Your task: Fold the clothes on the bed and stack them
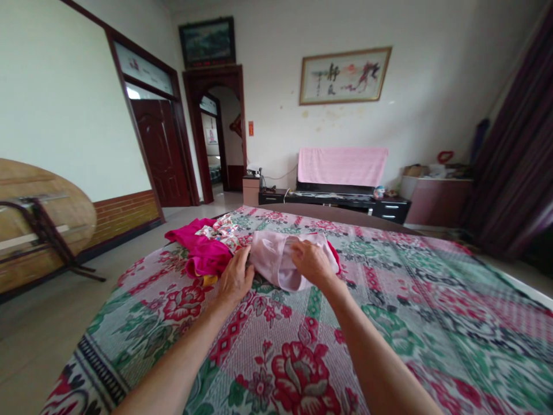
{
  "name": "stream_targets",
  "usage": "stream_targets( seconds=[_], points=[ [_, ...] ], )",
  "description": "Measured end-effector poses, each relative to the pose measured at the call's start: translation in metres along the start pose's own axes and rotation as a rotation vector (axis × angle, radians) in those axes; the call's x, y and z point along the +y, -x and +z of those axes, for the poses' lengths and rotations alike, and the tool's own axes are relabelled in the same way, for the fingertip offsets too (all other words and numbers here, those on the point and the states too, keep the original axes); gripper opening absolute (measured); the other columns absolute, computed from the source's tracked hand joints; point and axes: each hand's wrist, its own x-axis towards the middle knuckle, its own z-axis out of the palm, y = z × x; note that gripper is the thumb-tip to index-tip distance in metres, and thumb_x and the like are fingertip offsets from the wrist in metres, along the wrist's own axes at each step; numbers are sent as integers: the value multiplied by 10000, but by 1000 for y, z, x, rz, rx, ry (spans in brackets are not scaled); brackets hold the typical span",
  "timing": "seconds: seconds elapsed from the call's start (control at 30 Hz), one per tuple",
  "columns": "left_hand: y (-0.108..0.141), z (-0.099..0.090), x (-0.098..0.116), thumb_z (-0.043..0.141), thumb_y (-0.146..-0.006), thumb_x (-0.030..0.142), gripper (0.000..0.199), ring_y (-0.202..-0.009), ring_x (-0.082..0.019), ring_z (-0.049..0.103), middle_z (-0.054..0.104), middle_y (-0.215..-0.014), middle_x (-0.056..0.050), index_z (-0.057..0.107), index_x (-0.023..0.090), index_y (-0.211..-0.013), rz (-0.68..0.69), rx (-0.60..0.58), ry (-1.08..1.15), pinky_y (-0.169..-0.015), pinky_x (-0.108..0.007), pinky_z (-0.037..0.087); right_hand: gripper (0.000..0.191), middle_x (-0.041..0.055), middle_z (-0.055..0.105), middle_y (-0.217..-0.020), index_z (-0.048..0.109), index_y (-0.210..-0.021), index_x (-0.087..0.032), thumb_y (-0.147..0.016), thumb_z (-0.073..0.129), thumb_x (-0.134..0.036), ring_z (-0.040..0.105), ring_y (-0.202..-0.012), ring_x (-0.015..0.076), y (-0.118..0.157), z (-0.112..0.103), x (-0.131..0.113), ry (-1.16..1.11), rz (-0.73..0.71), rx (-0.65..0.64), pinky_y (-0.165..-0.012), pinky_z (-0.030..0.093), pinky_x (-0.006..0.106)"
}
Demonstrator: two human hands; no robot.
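Note:
A pale pink garment (268,259), folded over into a bundle, lies on the flowered cloth in front of me. My right hand (314,262) is on its right part, fingers curled into the fabric. At the garment's left edge rests my left hand (235,278), its fingers stretched out and touching the side. Some red fabric (335,257) peeks out from under the garment on the right. Left of my left hand sits a heap of bright magenta clothing (207,253), topped by a white patterned piece (221,229); a bit of yellow (210,280) shows at its lower edge.
The flowered cloth (389,328) covers the wide surface under my hands. Beyond its far edge is a dark rounded tabletop (345,215). A low black cabinet (345,200) stands by the wall, with a pink towel (343,165) above it. A folded round table (64,213) leans at the left.

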Motion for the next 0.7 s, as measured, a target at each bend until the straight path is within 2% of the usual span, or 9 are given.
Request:
stream_targets(
  seconds=[0.07, 0.13, 0.33, 0.4, 0.5, 0.6, 0.7],
  points=[
    [-1, 1, 2, 444, -855, 192, 544, -1305, -243, 438, 489, -1383, -142, 357, 156, -1391, 25, 21, 16, -1076, -412, 404, 331, 97, 631, -1124, 636, -1112, -184, -808, 507, -199, 580, -996, 215, -1, 4, 9, 35, 92, 104, -849, 413, 302],
    [-3, 3, 5, 442, -858, 191, 576, -1338, -244, 398, 446, -1424, -149, 317, 150, -1419, 40, 27, 20, -1083, -408, 400, 410, 118, 582, -1206, 586, -1194, -173, -793, 546, -247, 535, -1102, 247, 0, 10, 19, 51, 174, 106, -919, 392, 324],
    [-9, 0, 19, 336, -866, 95, 629, -1402, -202, 280, 295, -1529, -95, 225, 191, -1478, 203, -62, -20, -1136, -378, 333, 631, 156, 510, -1261, 440, -1330, -162, -738, 604, -309, 541, -1096, 262, 2, 19, 38, 39, 381, 90, -855, 428, 320],
    [-11, -3, 25, 305, -858, 66, 644, -1403, -187, 278, 282, -1536, -87, 214, 190, -1484, 279, -108, -26, -1128, -354, 345, 619, 156, 530, -1227, 447, -1322, -161, -736, 597, -291, 566, -1056, 256, 1, 16, 41, 27, 418, 49, -817, 437, 311],
    [-10, -3, 32, 306, -840, 47, 657, -1378, -182, 332, 311, -1525, -78, 241, 195, -1477, 347, -207, -37, -1095, -327, 387, 491, 151, 572, -1154, 543, -1229, -165, -743, 565, -228, 598, -1003, 251, 0, 10, 46, 28, 442, -19, -783, 437, 303],
    [-6, 1, 31, 343, -837, 67, 645, -1307, -190, 441, 399, -1475, -90, 275, 209, -1462, 303, -259, -51, -1050, -328, 435, 422, 146, 597, -1126, 612, -1153, -181, -747, 505, -148, 616, -983, 239, 0, 9, 52, 32, 440, -43, -770, 432, 291],
    [-2, 7, 27, 387, -844, 106, 587, -1204, -205, 539, 536, -1339, -119, 349, 199, -1422, 209, -232, -71, -999, -341, 474, 413, 135, 627, -1088, 653, -1105, -198, -740, 481, -113, 624, -972, 229, 0, 11, 58, 36, 408, -39, -768, 430, 279]
  ],
)
